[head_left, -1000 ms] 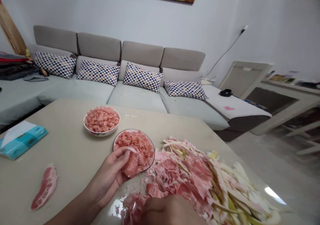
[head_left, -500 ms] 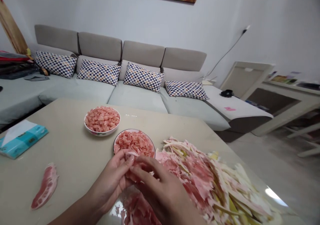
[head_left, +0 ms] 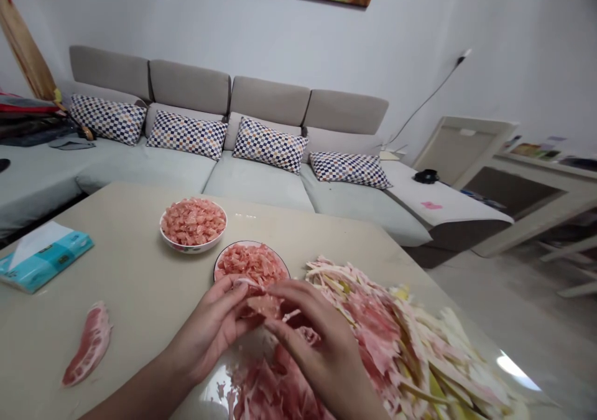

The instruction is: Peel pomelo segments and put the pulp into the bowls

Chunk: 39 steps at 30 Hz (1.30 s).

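Observation:
My left hand (head_left: 209,326) and my right hand (head_left: 317,339) meet over the table, both pinching a pink pomelo segment (head_left: 263,305) with torn membrane on it. Just beyond my fingers is a small dark-rimmed plate (head_left: 252,264) heaped with pink pulp. A white bowl (head_left: 193,223) of the same pulp stands farther back. To the right and under my hands spreads a large pile of pink membrane and pale yellow peel strips (head_left: 387,339). An unpeeled segment (head_left: 88,345) lies alone on the left.
The beige table (head_left: 140,289) has a glossy top, with a blue tissue packet (head_left: 44,258) at its left edge. Beyond its far edge stand a grey sectional sofa (head_left: 256,183) with checked cushions and, at the right, a white low shelf (head_left: 527,202).
My right hand has risen from the pile to join my left hand on the segment. The fingers of both hands now pinch it together, and the view has shifted slightly.

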Each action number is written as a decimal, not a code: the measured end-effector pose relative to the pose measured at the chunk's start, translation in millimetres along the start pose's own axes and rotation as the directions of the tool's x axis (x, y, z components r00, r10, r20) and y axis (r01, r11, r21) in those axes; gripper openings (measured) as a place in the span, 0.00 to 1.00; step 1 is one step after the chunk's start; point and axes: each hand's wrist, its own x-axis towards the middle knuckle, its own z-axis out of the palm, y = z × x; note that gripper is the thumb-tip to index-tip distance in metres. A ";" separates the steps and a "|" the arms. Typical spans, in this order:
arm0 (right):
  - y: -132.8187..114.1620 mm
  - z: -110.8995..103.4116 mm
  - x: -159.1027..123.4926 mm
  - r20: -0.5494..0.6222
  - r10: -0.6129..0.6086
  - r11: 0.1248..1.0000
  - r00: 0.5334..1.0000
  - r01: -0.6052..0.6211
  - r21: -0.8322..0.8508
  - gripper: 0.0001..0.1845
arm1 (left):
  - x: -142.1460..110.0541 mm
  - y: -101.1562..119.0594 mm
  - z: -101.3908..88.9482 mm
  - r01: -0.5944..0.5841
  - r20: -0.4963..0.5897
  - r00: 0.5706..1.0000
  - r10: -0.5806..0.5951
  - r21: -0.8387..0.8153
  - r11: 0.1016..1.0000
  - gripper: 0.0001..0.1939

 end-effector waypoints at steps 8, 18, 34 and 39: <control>12.3 -2.2 13.0 -0.030 0.231 0.971 0.973 -0.228 0.070 0.12 | 24.0 9.3 -26.9 -0.130 -0.134 0.975 0.179 0.308 0.942 0.09; 13.4 5.3 13.4 -0.029 0.342 0.928 0.939 -0.334 0.163 0.13 | 16.5 9.5 -22.2 -0.070 0.020 0.998 0.067 0.280 0.957 0.18; 0.7 -4.0 5.5 -0.114 0.154 0.988 0.981 -0.150 0.041 0.13 | 10.1 5.2 -13.5 -0.008 0.135 0.991 -0.013 0.155 0.988 0.07; -7.7 2.3 -4.6 0.016 -0.026 0.995 1.000 0.028 -0.099 0.15 | 9.9 6.2 -13.9 0.060 0.175 0.983 -0.052 -0.039 0.997 0.04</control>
